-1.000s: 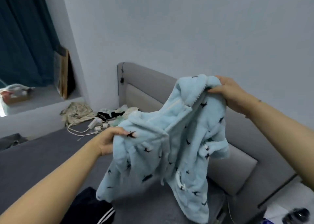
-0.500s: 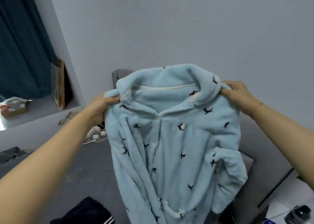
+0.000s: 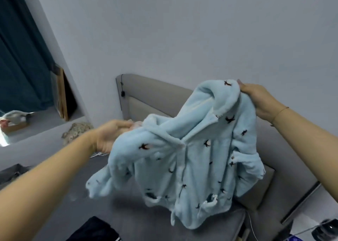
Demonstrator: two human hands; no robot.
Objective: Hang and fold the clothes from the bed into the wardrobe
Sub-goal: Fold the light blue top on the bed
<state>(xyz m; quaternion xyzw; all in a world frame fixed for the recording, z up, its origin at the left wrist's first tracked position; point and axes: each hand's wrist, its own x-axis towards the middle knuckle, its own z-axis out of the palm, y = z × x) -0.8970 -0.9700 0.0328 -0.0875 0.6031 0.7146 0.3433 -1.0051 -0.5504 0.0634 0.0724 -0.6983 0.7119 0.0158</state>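
right hand (image 3: 259,99) grips collar of fluffy pale-blue bird-print fleece jacket (image 3: 192,153) | left hand (image 3: 111,136) clutches its shoulder | above grey bed (image 3: 146,218)

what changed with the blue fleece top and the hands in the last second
Half a second ago both hands held the light blue fleece top spread by its shoulders. Now the left hand has dropped lower with its shoulder, so the top slumps and bunches to the left. The right hand keeps pinching the collar side up high. The grey bed and dark garment stay put.
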